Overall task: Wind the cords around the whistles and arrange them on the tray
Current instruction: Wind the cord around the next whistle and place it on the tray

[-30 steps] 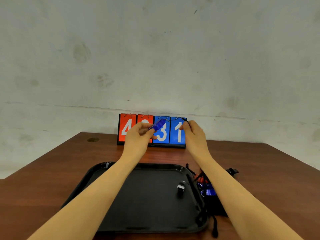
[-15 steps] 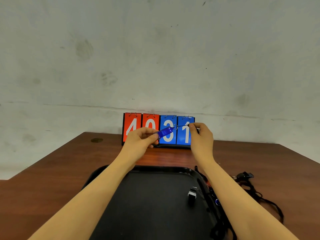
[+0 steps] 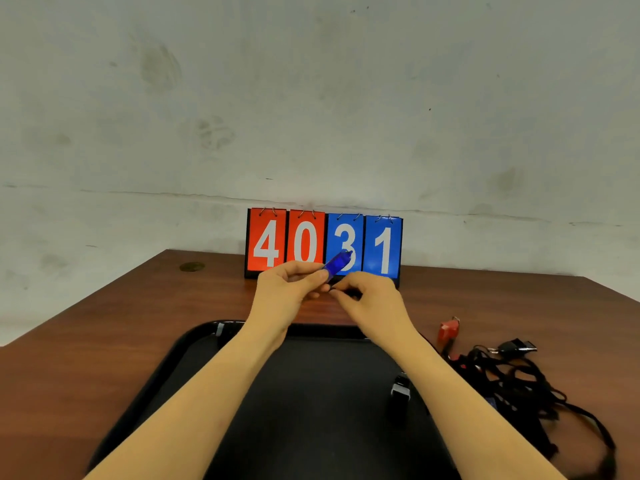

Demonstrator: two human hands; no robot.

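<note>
- Fingers of the left hand (image 3: 291,289) pinch a blue whistle (image 3: 337,263); right hand (image 3: 369,297) pinches its dark cord, mid-winding.
- Next, judged: another loop, then the black tray (image 3: 194,344).

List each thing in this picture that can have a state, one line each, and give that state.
Blue whistle: held up by the left hand.
Right hand: pinches something dark, likely the cord.
Tray: flat on the table; one dark whistle lies in it.
Red whistle: on the table, beside the tray.
Black cords: tangled heap, unwound.
Scoreboard: reads 4031.
</note>
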